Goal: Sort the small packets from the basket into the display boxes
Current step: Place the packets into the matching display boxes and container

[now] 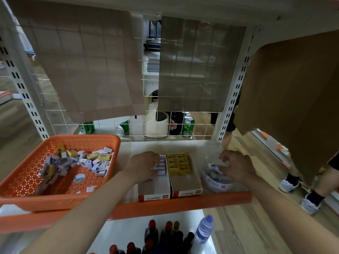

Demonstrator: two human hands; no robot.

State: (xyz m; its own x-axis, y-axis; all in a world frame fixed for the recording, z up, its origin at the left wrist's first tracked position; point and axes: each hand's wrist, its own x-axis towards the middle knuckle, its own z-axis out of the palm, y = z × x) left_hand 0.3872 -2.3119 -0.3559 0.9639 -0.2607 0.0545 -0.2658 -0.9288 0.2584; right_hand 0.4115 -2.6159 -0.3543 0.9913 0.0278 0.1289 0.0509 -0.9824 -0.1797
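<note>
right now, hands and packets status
Left hand grips white packets in left display box. Right hand at clear tub, grip unclear. Orange basket part full. Nothing blocking.

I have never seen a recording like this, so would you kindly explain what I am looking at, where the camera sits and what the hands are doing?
There is no machine here. A person wears one wide-angle camera on the head, looking down at their own bare arms, so this single picture is their view. On a shelf with an orange front edge, an orange basket of loose mixed packets stands at the left. Beside it are two open boxes: the left display box holds blue-and-white packets, and the right display box holds yellow packets. The left hand reaches into the left box and pinches blue-and-white packets. The right hand curls over a clear round tub at the right; I cannot tell whether it holds anything.
</note>
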